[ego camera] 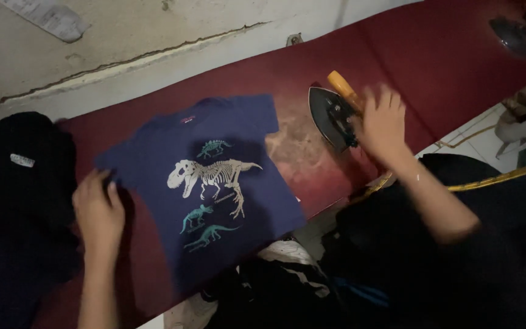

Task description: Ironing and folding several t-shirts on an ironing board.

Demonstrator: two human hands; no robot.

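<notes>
Two hands: both at work on one ironing surface.
Right fingers (380, 102): curled around the yellow handle (342, 87) of the iron (331, 117), gripping it; the picture is blurred, so exactly how tightly is unclear.
Left fingers (95, 183): spread flat, pressing the sleeve edge of the navy T-shirt (214, 183).
T-shirt: lies face up on the dark red board cover (433, 67), dinosaur-skeleton print showing, just left of the iron and apart from it.
Doing it well: I judge the cloth should stay pinned taut and flat, the left fingers kept clear of the soleplate.
Cord: a yellow cable (494, 178) trails right; best kept off the cloth.
Containers: none visible; dark clothes (19, 176) lie piled loose at the left end.
</notes>
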